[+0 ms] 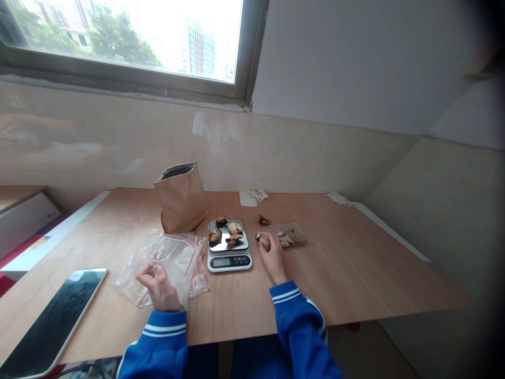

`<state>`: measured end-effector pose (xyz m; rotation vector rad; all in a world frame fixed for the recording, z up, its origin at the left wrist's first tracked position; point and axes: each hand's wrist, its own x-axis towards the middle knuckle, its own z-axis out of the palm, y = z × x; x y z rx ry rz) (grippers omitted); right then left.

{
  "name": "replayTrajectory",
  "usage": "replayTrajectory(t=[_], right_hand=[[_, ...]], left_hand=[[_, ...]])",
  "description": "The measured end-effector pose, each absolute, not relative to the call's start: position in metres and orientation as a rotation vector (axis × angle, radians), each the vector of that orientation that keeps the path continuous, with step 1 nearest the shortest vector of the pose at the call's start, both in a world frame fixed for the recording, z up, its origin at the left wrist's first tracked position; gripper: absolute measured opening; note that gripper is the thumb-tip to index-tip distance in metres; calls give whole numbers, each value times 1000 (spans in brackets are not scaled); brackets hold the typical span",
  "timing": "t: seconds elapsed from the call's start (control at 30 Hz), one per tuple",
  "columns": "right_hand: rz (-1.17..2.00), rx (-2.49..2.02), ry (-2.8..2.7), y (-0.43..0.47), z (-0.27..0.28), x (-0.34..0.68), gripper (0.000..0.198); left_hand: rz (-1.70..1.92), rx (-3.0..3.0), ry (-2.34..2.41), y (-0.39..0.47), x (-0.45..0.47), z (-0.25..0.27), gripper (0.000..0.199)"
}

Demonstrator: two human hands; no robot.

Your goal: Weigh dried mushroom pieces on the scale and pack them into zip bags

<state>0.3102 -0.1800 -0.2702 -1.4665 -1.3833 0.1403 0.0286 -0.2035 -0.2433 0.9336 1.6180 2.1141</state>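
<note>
Nearest the camera, two blue sleeves [161,337] reach over the wooden surface [355,273]. At the near left edge lies a dark tablet [55,321]. Just beyond it the left hand [160,288] pinches the edge of a pile of clear zip bags [173,260]. Beside the bags stands a small kitchen scale [229,246] with several dried brown pieces [226,234] on its steel plate. Right of the scale, the right hand [272,252] grips one pale dried piece [263,241], next to a clear bag of more pieces [290,236]. Farther back stands an open brown paper bag [180,199], then crumpled tissues [252,196] near the wall.
</note>
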Motion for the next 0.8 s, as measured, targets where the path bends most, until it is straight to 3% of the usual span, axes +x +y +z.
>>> replayTrajectory(t=[0.3, 0.47, 0.57, 0.7, 0.8], right_hand=[[513, -1269, -995, -176, -253, 287, 35], [554, -1347, -1211, -188, -221, 247, 35], [418, -1477, -1580, -191, -198, 222, 33], [-63, -1660, -2029, -182, -176, 195, 25], [-219, -1812, -2192, -171, -170, 180, 20]], left_hand=[[2069, 940, 1571, -203, 27, -248, 32], [2054, 929, 1569, -202, 27, -251, 32], [2023, 974, 1536, -203, 28, -249, 33], [1988, 990, 1516, -203, 28, -249, 33], [1961, 1018, 1521, -203, 27, -250, 33]])
